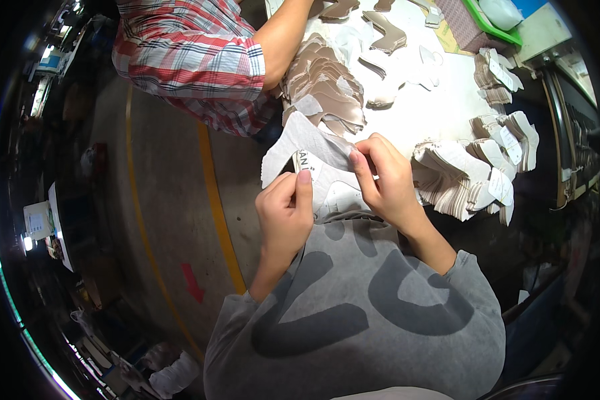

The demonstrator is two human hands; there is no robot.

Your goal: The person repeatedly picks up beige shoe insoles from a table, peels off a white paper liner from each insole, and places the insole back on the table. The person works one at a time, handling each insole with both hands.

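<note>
Between my two hands, over the table's near edge, is a curved pale grey cut piece of sheet material (pixel 323 157), like a shoe-upper part. My left hand (pixel 283 210) is closed in a pinch on its near left edge, thumb on top, beside a small strip with dark print. The right hand (pixel 387 177) pinches the piece's right edge between thumb and fingers. A dark gap shows between the material and my left fingers. Just beyond lies a fanned pile of brown cut pieces (pixel 323 80). Bundles of pale cut pieces (pixel 450 173) stand to the right of my right hand.
The white table (pixel 413 110) carries several loose brown pieces. Small tagged stacks (pixel 493 77) line its right side, near a green tray (pixel 490 27). A co-worker's checked sleeve (pixel 200 60) and forearm reach in at the far left. Yellow lines (pixel 217 207) mark the floor.
</note>
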